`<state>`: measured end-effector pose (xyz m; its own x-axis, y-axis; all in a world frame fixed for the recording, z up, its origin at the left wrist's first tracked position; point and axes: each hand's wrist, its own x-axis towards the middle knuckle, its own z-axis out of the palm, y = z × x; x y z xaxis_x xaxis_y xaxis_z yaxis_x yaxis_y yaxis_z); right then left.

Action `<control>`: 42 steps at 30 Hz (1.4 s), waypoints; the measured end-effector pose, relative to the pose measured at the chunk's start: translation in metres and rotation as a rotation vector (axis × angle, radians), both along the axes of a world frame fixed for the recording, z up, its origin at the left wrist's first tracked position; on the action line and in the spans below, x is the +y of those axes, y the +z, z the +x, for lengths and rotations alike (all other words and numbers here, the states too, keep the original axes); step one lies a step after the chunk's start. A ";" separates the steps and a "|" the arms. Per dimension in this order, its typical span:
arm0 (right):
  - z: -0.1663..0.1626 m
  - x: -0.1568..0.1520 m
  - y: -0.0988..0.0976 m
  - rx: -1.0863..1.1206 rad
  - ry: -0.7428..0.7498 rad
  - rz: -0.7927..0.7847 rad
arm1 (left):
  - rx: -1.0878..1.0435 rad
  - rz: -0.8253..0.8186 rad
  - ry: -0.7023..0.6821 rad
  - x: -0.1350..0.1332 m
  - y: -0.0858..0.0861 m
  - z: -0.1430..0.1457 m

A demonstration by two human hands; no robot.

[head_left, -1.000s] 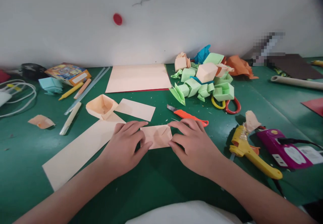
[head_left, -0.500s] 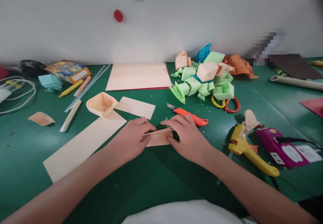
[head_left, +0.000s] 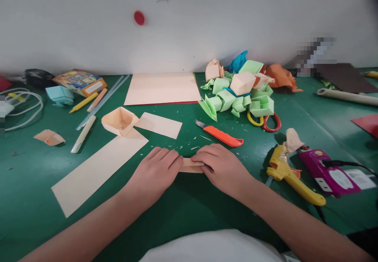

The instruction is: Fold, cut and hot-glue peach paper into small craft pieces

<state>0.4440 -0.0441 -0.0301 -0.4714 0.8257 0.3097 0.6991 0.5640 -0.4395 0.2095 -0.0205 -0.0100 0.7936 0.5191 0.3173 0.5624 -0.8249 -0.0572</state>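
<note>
A small peach paper strip (head_left: 190, 168) with a folded-over edge lies between my hands on the green table. My left hand (head_left: 162, 166) is closed on its left end, fingers pressed together over the fold. My right hand (head_left: 222, 168) pinches the right end, fingertips on the fold and thumb below, partly hidden. Just beyond my right hand lies an orange box cutter (head_left: 223, 136), blade out to the left. To the left are a folded peach paper box (head_left: 119, 121), a short paper rectangle (head_left: 159, 125) and a long paper strip (head_left: 99, 175).
A pile of green folded paper pieces (head_left: 227, 100) and scissors (head_left: 271, 122) stand back right. A yellow glue gun (head_left: 295, 179) and a purple power adapter (head_left: 329, 173) lie at right. Peach sheets (head_left: 162, 88) rest by the wall. Crayons (head_left: 83, 103) and a colourful box (head_left: 79, 82) are at left.
The strip's edge, raised before, is now folded over and lies flatter. Both hands have come slightly nearer me, and the left fingers have closed over the fold.
</note>
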 end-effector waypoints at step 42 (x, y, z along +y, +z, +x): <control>-0.002 -0.015 0.047 -0.358 0.108 -0.029 | 0.120 -0.289 -0.003 -0.026 -0.006 -0.039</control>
<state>0.4419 -0.0594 0.0171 -0.6302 0.7716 0.0862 0.7489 0.6334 -0.1946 0.1707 -0.0469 -0.0161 0.8182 0.5718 0.0606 0.5634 -0.8182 0.1145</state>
